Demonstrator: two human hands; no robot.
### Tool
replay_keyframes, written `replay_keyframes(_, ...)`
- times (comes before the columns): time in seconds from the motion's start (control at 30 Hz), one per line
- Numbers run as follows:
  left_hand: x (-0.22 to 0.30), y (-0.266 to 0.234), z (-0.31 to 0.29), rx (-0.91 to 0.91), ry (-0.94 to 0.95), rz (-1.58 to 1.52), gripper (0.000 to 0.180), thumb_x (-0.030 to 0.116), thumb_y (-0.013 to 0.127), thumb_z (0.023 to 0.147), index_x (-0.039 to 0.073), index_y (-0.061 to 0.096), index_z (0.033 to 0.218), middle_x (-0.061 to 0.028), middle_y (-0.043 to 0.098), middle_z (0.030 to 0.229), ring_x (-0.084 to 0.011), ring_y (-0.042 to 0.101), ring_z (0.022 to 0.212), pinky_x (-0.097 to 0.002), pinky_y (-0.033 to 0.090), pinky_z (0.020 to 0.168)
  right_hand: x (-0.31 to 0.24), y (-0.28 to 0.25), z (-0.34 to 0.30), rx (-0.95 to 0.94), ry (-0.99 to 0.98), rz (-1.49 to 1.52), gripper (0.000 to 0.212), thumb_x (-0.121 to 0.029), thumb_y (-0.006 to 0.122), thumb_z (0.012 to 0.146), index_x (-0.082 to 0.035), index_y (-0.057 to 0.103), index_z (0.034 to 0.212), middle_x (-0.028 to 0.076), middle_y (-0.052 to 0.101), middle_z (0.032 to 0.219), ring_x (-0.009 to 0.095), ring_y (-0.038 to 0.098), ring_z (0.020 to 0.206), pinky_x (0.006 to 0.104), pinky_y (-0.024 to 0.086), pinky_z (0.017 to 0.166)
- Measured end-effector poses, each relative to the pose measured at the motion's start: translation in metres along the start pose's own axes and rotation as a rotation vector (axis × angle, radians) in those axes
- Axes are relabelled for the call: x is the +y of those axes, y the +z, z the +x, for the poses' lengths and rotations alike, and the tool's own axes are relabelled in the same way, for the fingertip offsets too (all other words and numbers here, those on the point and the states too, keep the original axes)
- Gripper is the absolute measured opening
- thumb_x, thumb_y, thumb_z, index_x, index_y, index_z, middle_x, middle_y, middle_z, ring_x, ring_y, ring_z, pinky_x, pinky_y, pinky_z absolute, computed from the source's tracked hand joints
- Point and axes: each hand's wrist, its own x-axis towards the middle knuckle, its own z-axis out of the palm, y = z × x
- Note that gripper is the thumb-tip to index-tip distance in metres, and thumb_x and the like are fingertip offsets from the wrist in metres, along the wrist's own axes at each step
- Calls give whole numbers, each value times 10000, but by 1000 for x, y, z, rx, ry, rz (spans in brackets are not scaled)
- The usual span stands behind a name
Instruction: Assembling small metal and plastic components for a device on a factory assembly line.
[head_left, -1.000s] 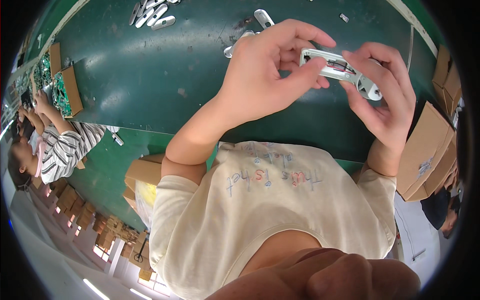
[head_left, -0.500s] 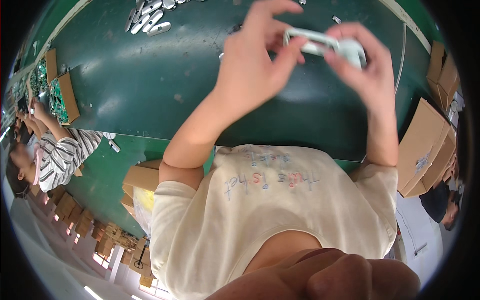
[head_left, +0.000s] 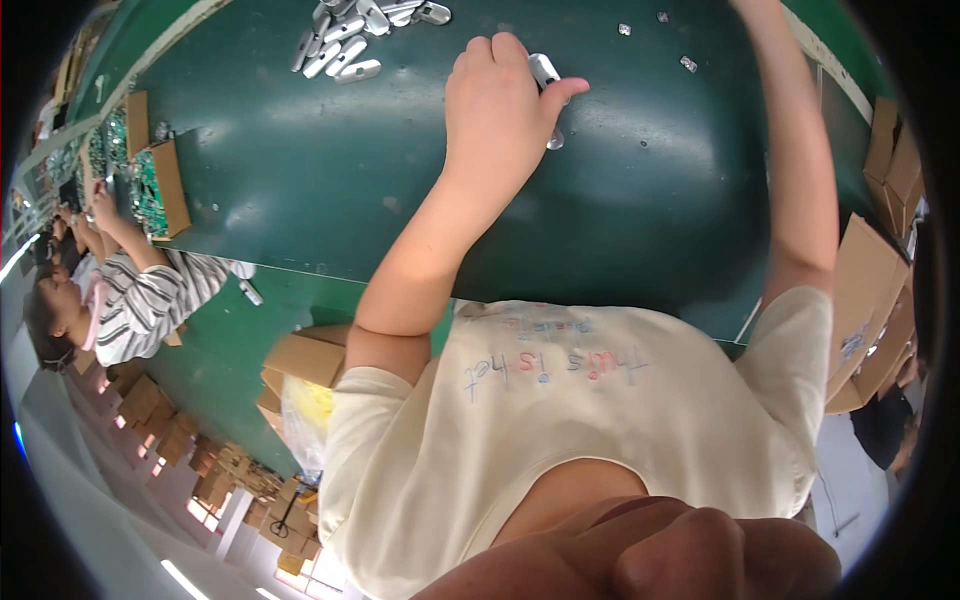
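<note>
My left hand is over the table, back up, with its fingers curled and its thumb stretched to the right. A long silver casing lies between the curled fingers and the thumb. The thumb crosses its middle, and one rounded end shows below. My fingertips are hidden beneath the hand. My right forearm reaches up past the top edge at the far right, so the right hand is out of the picture. To the left of my left hand lies a loose pile of silver casings.
Three small shiny pieces are scattered on the green table at the far right. Boxes of green circuit boards stand at the left, beside a co-worker in a striped top. Cardboard boxes stand at the right.
Both hands were together on a pale casing; they are now apart. My left hand has lowered to the silver casing, and my right hand has moved up out of view.
</note>
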Motion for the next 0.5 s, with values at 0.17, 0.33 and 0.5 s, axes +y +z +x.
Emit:
replay_keyframes(0.17,-6,11,2,-25,53,-77,329,139,706,743,-2,548,994,-114,564,799,-270,562,728,-360,461,656,-61,8,-87,-314,-251,-113,105,-39,628,728,-6,621,828,165,581,783,325,591,739,371,479,670)
replay_keyframes(0.33,2,8,8,-117,54,-103,259,93,676,770,4,559,983,-90,578,803,-209,585,691,-307,473,611,-46,9,-104,-280,-255,-143,124,-29,611,744,-3,581,861,173,547,776,342,582,767,391,469,677)
replay_keyframes(0.5,12,-9,13,-210,-256,-1121,129,51,589,858,-31,576,957,-91,633,846,-149,628,711,-240,519,663,-40,2,-109,-252,-297,-174,143,-13,606,747,-3,571,886,168,556,784,343,581,749,379,471,660)
